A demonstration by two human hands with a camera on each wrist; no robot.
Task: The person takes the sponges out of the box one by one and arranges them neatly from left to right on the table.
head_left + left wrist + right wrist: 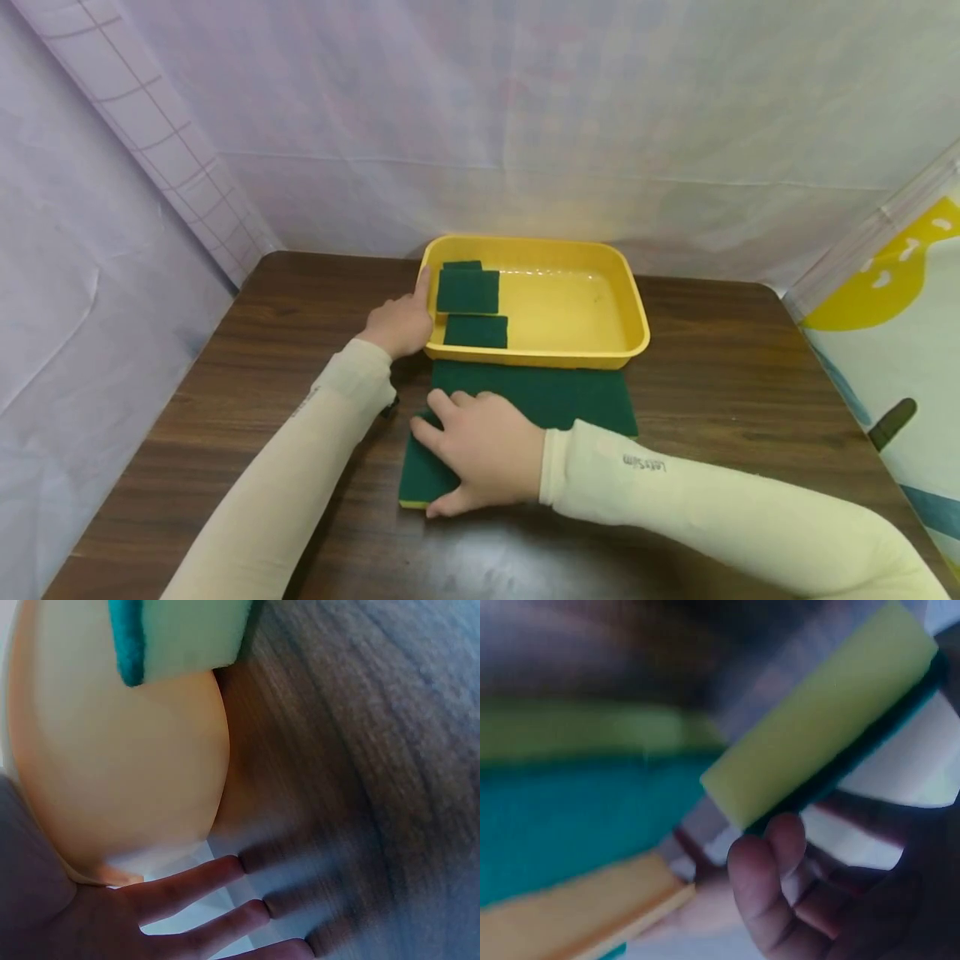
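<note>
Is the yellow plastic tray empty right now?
No, the head view shows green rectangular scouring sponges lying in the left end of the yellow plastic tray.

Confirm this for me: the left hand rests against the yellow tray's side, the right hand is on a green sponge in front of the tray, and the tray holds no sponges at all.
One part is wrong. The head view shows the yellow tray holds green sponges stacked at its left end. The rest stands: the left hand rests against the tray's side, and the right hand is on a green sponge in front of it.
</note>
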